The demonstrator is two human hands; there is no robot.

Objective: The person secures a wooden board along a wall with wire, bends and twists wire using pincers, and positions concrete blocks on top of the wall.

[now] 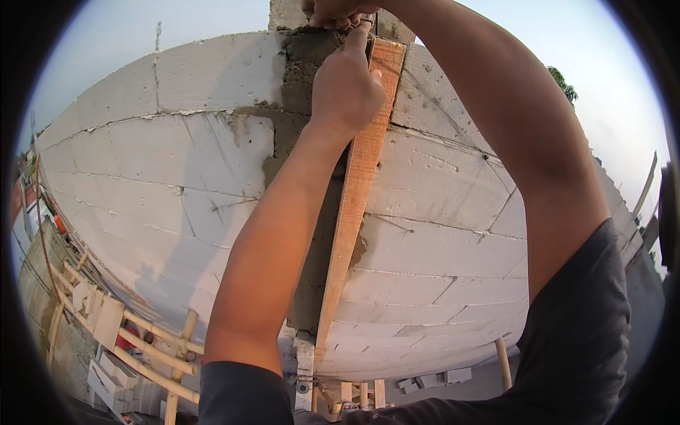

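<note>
left hand (347, 88) by board (360, 166), scratched blocks (205, 150)

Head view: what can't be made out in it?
Right hand: cut off by the head view's top edge; its grip cannot be told.
Rough grey mortar strip: partly hidden in the head view by the left forearm and left hand.
Small red item, head view, lower left: too small to identify, partly behind pale round bamboo poles.

White block wall (439, 177), grey mortar (299, 85) on its face, wooden board (365, 163) upright against it
</note>
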